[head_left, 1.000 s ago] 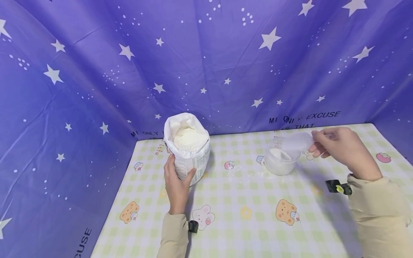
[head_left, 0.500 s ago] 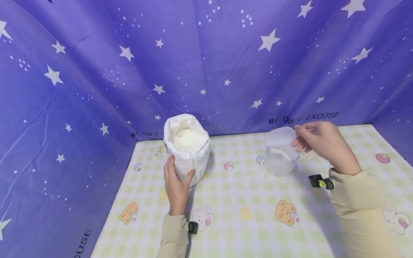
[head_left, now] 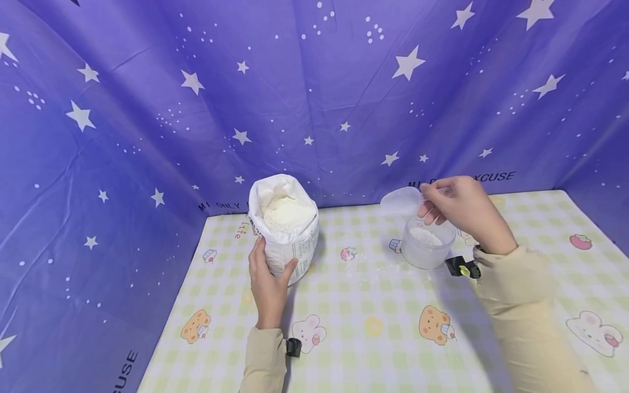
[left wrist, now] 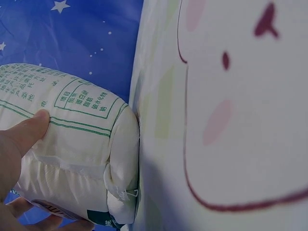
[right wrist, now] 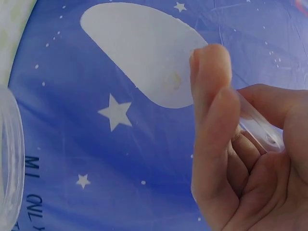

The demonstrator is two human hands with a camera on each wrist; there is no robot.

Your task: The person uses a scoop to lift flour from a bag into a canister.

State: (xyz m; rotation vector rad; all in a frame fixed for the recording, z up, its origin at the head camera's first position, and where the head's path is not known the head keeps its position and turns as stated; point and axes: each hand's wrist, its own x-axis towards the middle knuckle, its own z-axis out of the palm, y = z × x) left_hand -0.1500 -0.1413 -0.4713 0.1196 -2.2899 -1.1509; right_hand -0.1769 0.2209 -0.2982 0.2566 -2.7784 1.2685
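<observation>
An opened white bag of flour-like powder (head_left: 287,215) stands on the left of the table. My left hand (head_left: 270,281) grips its lower side, thumb on the front; in the left wrist view the thumb presses the green-printed bag (left wrist: 72,130). My right hand (head_left: 459,204) pinches the handle of a translucent plastic scoop (head_left: 400,202), held above and just left of a round clear tub (head_left: 426,254). White powder lies in that tub. The right wrist view shows the pale scoop (right wrist: 144,53) beyond the fingertips, its clear handle running into the palm; whether it carries powder cannot be seen.
A checked tablecloth (head_left: 373,360) with cartoon prints covers the table. Traces of white powder (head_left: 363,270) lie between bag and tub. A blue star-patterned curtain (head_left: 314,98) rises at the table's back edge and at both sides.
My right hand has moved left and slightly up, carrying the scoop from over the tub to beyond its left rim. The left hand and the bag have stayed put.
</observation>
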